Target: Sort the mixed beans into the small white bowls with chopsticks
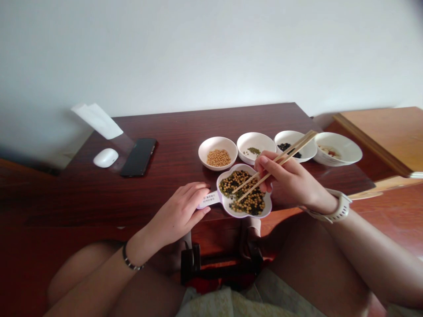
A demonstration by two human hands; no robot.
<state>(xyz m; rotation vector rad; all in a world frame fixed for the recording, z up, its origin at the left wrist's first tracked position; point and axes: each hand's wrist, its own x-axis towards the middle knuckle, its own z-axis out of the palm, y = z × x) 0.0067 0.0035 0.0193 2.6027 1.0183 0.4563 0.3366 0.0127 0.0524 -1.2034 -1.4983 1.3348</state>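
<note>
On the table (211, 123), four small bowls (254, 141) stand in a row behind a lobed dish (235, 168) of mixed beans; a computer mouse (105, 157) and a phone (139, 157) lie well left of them.

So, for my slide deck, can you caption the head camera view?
Right hand holds chopsticks over a mixed-bean dish; left hand steadies its handle.

Right hand (291, 180): wooden chopsticks (286, 153) pinched between fingers, tips down in mixed soybeans and dark beans (243, 187) inside a white lobed dish (267, 207). Left hand (176, 215): fingers over the dish's printed handle (209, 199). Beyond, on a dark wood table (172, 132): row of four white bowls (218, 141), black smartphone (139, 157), white mouse (105, 157).
</note>
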